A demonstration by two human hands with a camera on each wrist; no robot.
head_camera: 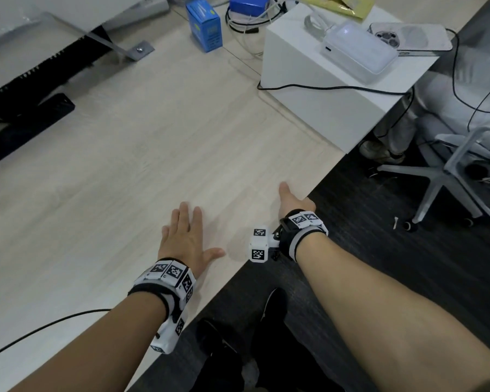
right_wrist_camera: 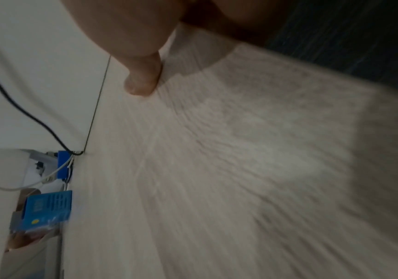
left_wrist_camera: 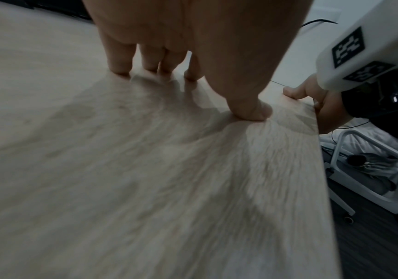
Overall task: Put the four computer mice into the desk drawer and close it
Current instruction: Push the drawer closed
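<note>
Dim wrist views streaked with motion blur, soft shadows

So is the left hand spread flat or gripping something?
Spread flat: the left hand lies palm down on the desk, fingers straight, holding nothing.

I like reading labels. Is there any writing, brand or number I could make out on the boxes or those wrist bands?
No readable words anywhere.
Blue box: print too blurred to read.
Wrist bands: only black-and-white square code patterns, no letters.
Small white device: a faint glowing mark, unreadable.
</note>
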